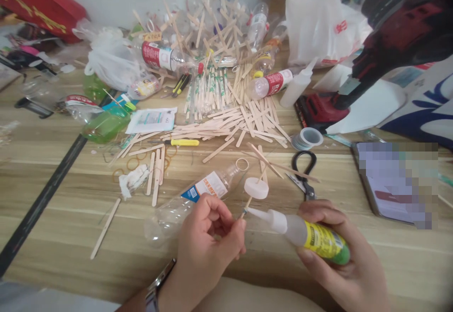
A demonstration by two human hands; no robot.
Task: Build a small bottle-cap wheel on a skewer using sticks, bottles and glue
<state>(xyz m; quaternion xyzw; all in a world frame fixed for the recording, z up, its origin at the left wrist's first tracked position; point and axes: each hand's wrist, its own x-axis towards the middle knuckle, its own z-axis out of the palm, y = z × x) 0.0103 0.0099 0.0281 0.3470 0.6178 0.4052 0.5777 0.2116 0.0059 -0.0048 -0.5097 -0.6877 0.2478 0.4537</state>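
Between thumb and fingers, my left hand [215, 236] pinches the lower end of a thin wooden stick [248, 203]. A white round disc [256, 188], like a bottle cap, is threaded on that stick, and near its top lie crossed flat wooden sticks [265, 160]; whether they are joined to it I cannot tell. My right hand [347, 255] is wrapped round a glue bottle [318, 239] with a yellow label. Its white nozzle tip touches or nearly touches the stick just above my left fingertips. Behind my left hand a clear plastic bottle [191, 203] lies on its side.
Black-handled scissors [305, 175], a wire spool [307, 139] and a phone [392, 184] lie to the right, below a red power tool [382, 52]. Many popsicle sticks [226, 125] and a yellow-handled tool [184, 142] spread across the middle. Bottles and plastic bags [111, 59] crowd the back.
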